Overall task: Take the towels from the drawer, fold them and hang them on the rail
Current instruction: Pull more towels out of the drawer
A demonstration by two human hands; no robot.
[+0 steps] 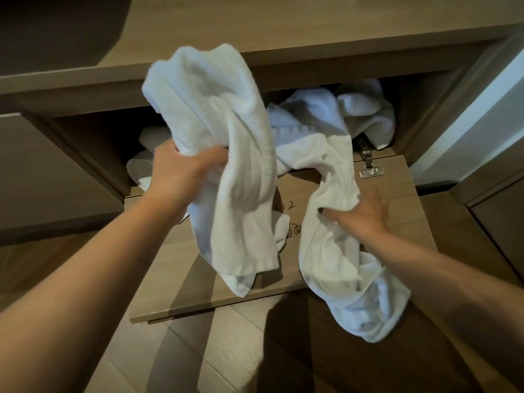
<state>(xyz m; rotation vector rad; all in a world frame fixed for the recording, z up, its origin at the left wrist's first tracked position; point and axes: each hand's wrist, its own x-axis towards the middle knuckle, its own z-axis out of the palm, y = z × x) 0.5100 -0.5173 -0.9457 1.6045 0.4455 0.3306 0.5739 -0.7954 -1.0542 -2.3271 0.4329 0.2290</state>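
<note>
My left hand [181, 171] grips a bunched white towel [226, 154] and holds it up in front of the open wooden compartment [93, 137]. The towel's loose end hangs down over the lowered flap door [397, 222]. My right hand [360, 214] holds a second white towel [337, 251], which trails out of the compartment, across the flap and over its front edge. More crumpled white towels [365, 109] lie inside the compartment at the right, and another shows behind my left hand. No rail is in view.
A wooden counter top [255, 29] runs above the compartment. A metal hinge [370, 168] sits on the flap's far right. Handwriting marks the flap's middle. Closed cabinet fronts [42, 171] flank the opening. Wood-plank floor [226, 350] lies below. A white panel [482, 109] stands at the right.
</note>
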